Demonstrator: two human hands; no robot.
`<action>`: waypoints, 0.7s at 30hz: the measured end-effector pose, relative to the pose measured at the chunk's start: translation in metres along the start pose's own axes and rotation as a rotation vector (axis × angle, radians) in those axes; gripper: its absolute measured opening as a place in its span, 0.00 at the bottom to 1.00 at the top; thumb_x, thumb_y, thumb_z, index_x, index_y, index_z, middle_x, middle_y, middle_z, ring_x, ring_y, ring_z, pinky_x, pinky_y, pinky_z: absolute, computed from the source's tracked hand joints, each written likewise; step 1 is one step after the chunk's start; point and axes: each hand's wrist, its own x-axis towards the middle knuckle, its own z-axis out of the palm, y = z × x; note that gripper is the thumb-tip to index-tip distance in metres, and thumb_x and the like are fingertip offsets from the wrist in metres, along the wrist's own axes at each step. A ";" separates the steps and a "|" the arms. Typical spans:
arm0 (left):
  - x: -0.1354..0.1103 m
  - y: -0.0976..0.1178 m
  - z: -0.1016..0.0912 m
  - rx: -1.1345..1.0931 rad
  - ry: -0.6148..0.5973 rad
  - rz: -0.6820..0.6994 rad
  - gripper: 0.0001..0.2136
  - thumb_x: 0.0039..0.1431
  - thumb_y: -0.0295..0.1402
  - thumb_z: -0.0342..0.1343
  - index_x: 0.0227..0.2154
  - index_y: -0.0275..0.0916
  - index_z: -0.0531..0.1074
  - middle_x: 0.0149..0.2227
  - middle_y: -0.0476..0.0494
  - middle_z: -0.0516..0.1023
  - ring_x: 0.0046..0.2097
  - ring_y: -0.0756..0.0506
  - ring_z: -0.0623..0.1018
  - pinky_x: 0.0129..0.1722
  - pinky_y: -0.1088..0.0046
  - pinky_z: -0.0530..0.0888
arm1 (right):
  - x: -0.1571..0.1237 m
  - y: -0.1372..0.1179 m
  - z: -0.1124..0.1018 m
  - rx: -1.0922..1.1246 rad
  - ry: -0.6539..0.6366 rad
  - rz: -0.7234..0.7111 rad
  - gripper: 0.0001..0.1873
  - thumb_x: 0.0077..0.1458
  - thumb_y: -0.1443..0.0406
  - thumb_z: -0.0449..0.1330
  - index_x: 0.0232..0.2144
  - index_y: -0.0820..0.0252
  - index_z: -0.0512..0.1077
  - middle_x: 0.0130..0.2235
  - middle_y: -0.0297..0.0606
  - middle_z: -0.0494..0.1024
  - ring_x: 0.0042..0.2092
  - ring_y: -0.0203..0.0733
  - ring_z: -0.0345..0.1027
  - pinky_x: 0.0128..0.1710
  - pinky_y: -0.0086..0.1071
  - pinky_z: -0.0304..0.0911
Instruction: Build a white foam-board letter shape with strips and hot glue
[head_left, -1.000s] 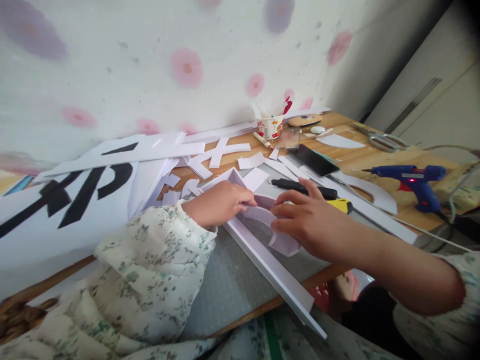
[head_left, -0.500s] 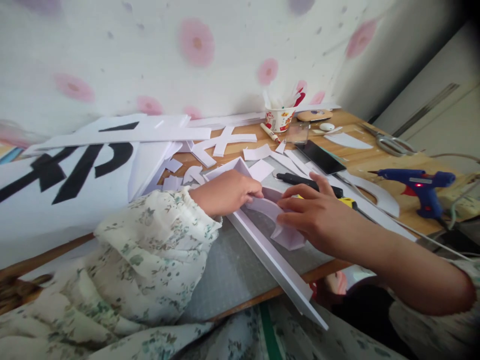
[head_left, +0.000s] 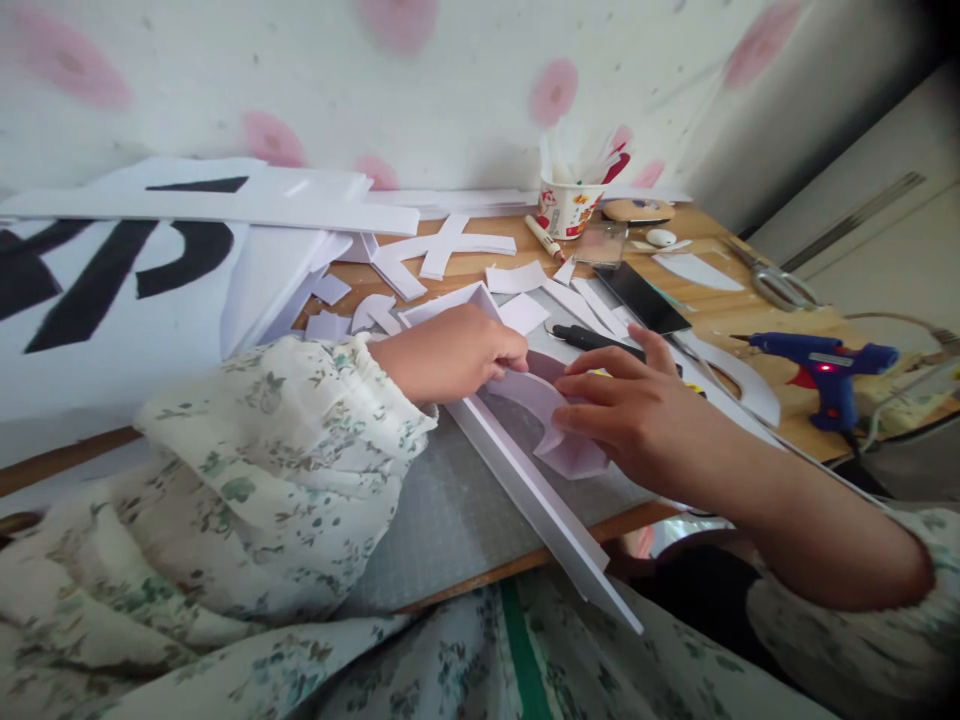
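Under the bent fingers of the left grip (head_left: 457, 352), a curved white foam-board strip (head_left: 534, 402) is pinched near one end, standing on edge; the fingers hide whether that end touches the straight white foam-board piece (head_left: 517, 480) beside it. Just to the right, the right grip (head_left: 637, 410) rests its fingertips against the curve, one digit raised; whether it grips or merely steadies the strip, I cannot tell. From below the left grip, the straight piece slants toward the person, its near end overhanging the edge of the worktop (head_left: 731, 235). Beneath both grips lies a grey cutting mat (head_left: 420, 530). Just beyond the right grip sits a black-handled tool (head_left: 585, 338), partly covered, and farther off a black smartphone (head_left: 645, 300) lies flat. Well to the right of that grip stands a blue hot glue gun (head_left: 825, 362), its red light lit, with metal scissors (head_left: 780, 285) behind it. Past the left grip are scattered white offcuts (head_left: 521, 312) and a crossed white cutout (head_left: 450, 247); farther back, a marker (head_left: 544, 240) lies near a printed paper cup (head_left: 571, 207) filled with slender items. Left of the left grip spreads a white sheet (head_left: 176, 330) with bold black strokes.
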 end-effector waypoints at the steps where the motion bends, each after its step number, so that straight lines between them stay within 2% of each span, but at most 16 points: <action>1: 0.000 0.000 0.000 0.000 -0.004 -0.004 0.10 0.55 0.22 0.56 0.37 0.38 0.79 0.37 0.47 0.82 0.42 0.47 0.78 0.43 0.72 0.68 | 0.000 0.000 0.000 0.002 -0.002 0.001 0.13 0.59 0.74 0.53 0.33 0.56 0.75 0.41 0.36 0.79 0.52 0.51 0.64 0.59 0.62 0.32; 8: 0.000 0.000 0.000 0.001 -0.019 -0.009 0.10 0.55 0.22 0.55 0.37 0.38 0.78 0.38 0.46 0.82 0.42 0.46 0.78 0.44 0.71 0.69 | 0.001 0.001 0.002 0.033 0.012 0.011 0.13 0.58 0.75 0.54 0.33 0.55 0.75 0.39 0.35 0.79 0.52 0.49 0.64 0.59 0.61 0.30; 16: 0.000 -0.004 0.002 -0.024 0.008 0.006 0.09 0.55 0.23 0.56 0.36 0.39 0.78 0.37 0.47 0.82 0.40 0.47 0.78 0.41 0.72 0.68 | 0.002 -0.002 -0.002 0.036 -0.022 0.024 0.15 0.57 0.77 0.52 0.31 0.57 0.75 0.40 0.38 0.79 0.52 0.51 0.64 0.59 0.63 0.30; 21: 0.000 -0.005 0.004 -0.026 0.016 0.029 0.10 0.55 0.22 0.56 0.36 0.39 0.78 0.36 0.47 0.82 0.41 0.47 0.78 0.42 0.72 0.69 | 0.002 -0.002 -0.001 0.051 -0.028 0.032 0.14 0.56 0.77 0.53 0.32 0.56 0.74 0.42 0.36 0.79 0.52 0.51 0.64 0.59 0.63 0.29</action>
